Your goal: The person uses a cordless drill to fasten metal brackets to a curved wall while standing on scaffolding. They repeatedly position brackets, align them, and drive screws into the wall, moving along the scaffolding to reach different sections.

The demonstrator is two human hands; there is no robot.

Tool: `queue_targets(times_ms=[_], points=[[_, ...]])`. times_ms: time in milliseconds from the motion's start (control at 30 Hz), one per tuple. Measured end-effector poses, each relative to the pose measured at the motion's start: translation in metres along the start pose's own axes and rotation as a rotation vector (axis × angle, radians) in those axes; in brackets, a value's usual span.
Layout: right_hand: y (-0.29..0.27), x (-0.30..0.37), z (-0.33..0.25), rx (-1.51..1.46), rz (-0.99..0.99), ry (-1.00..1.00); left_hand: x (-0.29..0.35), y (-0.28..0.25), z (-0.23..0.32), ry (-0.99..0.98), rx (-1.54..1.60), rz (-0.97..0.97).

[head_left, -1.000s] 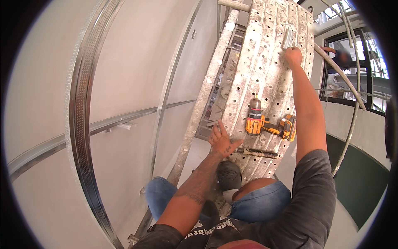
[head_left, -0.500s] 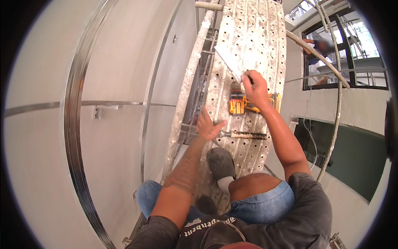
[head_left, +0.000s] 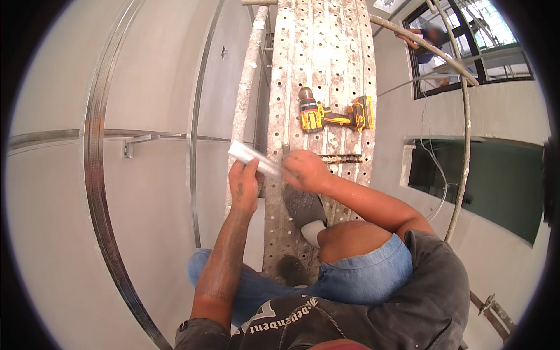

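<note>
A short silvery metal profile slants between my hands over the left edge of the scaffold plank. My left hand grips its left part, thumb on top. At its other end my right hand is closed around it, slightly blurred. Beyond the hands a yellow and black cordless drill lies on its side, chuck pointing away from me. Just right of my right hand shows the dark, worn handle of a tool; the hand hides the rest of it.
A pale wall with metal studs stands on my left. A plaster-spattered scaffold tube runs along the plank. Poles and hanging wires rise on the right. A person is at the window. My shoe rests on the plank.
My right hand has brought the metal profile from beside the drill back toward me and to the left. My left hand, spread and holding nothing before, now grips it.
</note>
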State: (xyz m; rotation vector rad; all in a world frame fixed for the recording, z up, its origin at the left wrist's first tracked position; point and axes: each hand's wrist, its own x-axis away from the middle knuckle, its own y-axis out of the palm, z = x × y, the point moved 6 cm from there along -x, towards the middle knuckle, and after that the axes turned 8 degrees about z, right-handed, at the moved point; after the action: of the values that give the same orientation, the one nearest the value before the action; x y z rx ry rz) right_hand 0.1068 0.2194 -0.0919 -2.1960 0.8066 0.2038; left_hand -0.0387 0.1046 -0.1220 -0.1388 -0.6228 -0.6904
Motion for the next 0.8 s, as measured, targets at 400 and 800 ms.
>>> queue_targets(times_ms=[400, 800], points=[[0.014, 0.044, 0.013, -0.122, -0.32, 0.151, 0.015, -0.084, 0.007, 0.141, -0.094, 0.206], [-0.019, 0.05, 0.069, 0.244, -0.268, 0.345, 0.037, -0.092, 0.017, 0.129, -0.013, 0.206]])
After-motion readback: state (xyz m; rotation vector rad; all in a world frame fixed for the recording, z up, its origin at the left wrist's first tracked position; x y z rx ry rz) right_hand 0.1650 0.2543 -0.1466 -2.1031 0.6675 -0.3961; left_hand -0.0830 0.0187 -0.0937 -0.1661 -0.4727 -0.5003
